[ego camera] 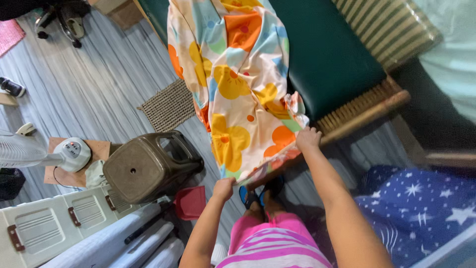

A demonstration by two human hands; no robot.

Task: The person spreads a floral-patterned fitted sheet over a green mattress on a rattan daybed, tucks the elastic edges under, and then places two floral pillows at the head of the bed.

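Note:
A cream sheet printed with big orange, yellow and blue flowers (238,84) lies bunched over the dark green cushion (327,54) of a wooden bench. My left hand (224,189) grips the sheet's lower edge near my knees. My right hand (308,138) holds the sheet's corner at the bench's front rail (364,116). Both arms reach forward from my pink striped top. The sheet hangs down from the bench between my hands.
A brown plastic stool (146,166) stands left of me, with a red dustpan (190,202) beside it. A woven mat (168,105) lies on the grey floor. A white fan (44,154) and white cabinets (54,223) are at left. Star-patterned blue bedding (421,208) lies at right.

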